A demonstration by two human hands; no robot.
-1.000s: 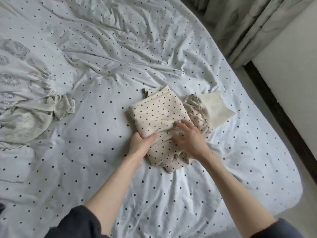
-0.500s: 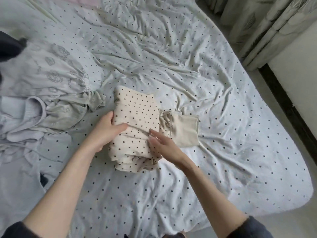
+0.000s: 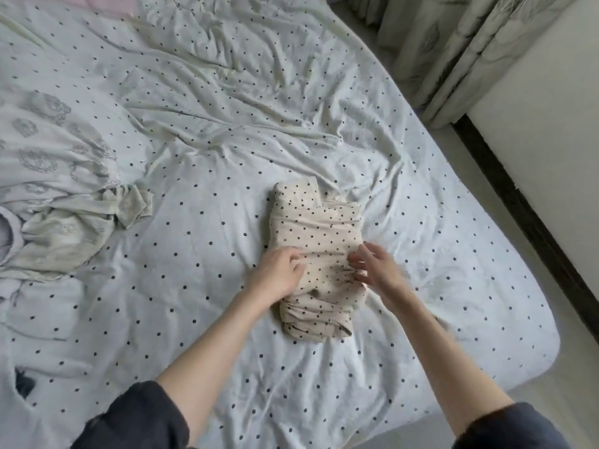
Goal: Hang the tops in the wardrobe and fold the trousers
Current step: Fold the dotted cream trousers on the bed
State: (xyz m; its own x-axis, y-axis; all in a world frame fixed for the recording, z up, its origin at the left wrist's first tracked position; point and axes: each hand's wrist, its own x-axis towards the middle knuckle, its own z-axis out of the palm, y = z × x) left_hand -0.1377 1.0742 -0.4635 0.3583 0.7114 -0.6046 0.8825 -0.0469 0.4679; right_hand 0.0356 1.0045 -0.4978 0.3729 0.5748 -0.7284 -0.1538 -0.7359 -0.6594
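Observation:
Cream trousers with dark dots (image 3: 316,228) lie folded into a compact bundle in the middle of the bed. My left hand (image 3: 278,273) rests on the bundle's left side, fingers curled against the cloth. At the bundle's right edge my right hand (image 3: 376,265) touches the fabric with spread fingers, slightly blurred. No cuff sticks out on the right; the plain cream end is tucked out of sight.
The bed (image 3: 194,319) has a rumpled white sheet with dark dots. A pale patterned garment (image 3: 58,196) lies crumpled at the left. Curtains (image 3: 453,43) hang at the upper right, beside a white wall with a dark skirting board (image 3: 531,222). The bed's corner ends at lower right.
The plain cream cuff that stuck out to the right has been folded in, so the trousers form one narrower bundle. Both hands have shifted onto its lower half.

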